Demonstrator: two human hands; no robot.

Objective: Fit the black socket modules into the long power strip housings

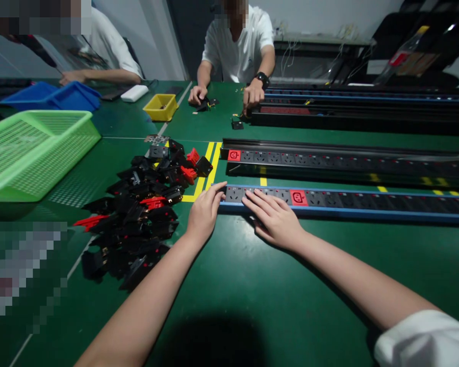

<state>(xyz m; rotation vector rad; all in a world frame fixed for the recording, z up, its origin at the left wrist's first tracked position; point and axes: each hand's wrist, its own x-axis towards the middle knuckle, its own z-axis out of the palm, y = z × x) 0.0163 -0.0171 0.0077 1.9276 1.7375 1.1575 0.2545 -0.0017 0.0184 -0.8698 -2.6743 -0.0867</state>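
Note:
A long blue-edged strip (pixel 367 204) with black sockets and one red socket (pixel 299 198) lies across the green table. At its left end is my left hand (pixel 205 211), its fingers against the end and thumb beside the first socket. My right hand (pixel 277 216) lies with fingers spread over the sockets left of the red one, palm at the near edge. Neither hand is closed round anything. Left of my left hand is a loose pile of black socket modules (pixel 126 204) with some red modules (pixel 152 203) among them.
Behind the blue strip lies a black strip (pixel 329 160). A green basket (pixel 38 158), blue trays (pixel 53 97) and a yellow box (pixel 160 107) stand at the left. Across the table a person's hands (pixel 252 94) handle small parts beside more strips; another person sits far left.

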